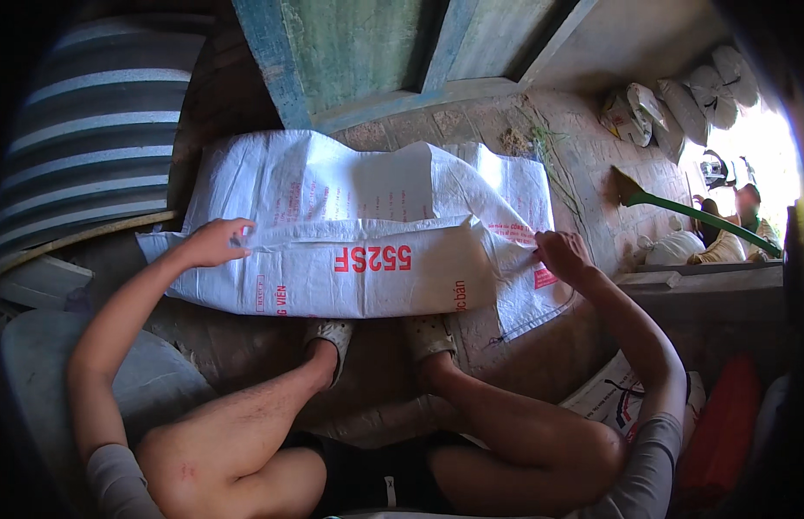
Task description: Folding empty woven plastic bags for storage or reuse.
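Note:
A white woven plastic sack (289,281) with red print lies flat across the floor before my feet, its near part folded over in a long crosswise crease. More white sack material (518,203) spreads out beneath it and to the right; whether it is a second sack I cannot tell. At the fold's left end, the fingers of my left hand (216,244) pinch the sack's edge. My right hand (564,256) is closed on the sack material at the right side. Between both hands the fabric is wrinkled and slightly raised.
A blue-green wooden door (367,60) stands beyond the sack, with corrugated metal sheeting (99,112) at left. Filled sacks (683,112) line the far right wall. A green-handled broom (696,212) leans near the bright doorway, where a person (748,208) shows. My clog-clad feet (333,333) are close by.

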A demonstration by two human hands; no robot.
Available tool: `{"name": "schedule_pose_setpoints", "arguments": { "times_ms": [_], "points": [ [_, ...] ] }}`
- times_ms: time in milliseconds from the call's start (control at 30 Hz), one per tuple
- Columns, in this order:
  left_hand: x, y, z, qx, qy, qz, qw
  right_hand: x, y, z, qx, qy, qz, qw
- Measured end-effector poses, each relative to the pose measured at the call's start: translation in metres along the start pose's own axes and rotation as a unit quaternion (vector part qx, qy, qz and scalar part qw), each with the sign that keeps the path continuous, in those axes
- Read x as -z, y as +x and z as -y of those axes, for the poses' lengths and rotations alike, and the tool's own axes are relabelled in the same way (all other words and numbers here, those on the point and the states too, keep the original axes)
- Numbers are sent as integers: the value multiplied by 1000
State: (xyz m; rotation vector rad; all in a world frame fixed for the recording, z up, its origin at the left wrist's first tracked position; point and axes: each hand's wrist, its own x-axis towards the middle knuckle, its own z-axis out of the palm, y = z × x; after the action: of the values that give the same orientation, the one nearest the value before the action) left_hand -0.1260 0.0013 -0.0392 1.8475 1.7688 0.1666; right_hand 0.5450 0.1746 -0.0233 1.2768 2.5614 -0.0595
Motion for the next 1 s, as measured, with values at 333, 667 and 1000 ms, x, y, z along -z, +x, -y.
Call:
{"name": "schedule_pose_setpoints", "arguments": {
  "times_ms": [333,667,1000],
  "points": [
    [11,-4,5,34,-114,455,882,-47,26,-86,-282,201,-108,932],
    [-55,-33,-13,-24,-6,656,755,-72,7,-103,-345,388,-91,850],
    [-33,-38,-2,-25,-19,602,798,35,-85,133,239,276,112,924]
  ]
}}
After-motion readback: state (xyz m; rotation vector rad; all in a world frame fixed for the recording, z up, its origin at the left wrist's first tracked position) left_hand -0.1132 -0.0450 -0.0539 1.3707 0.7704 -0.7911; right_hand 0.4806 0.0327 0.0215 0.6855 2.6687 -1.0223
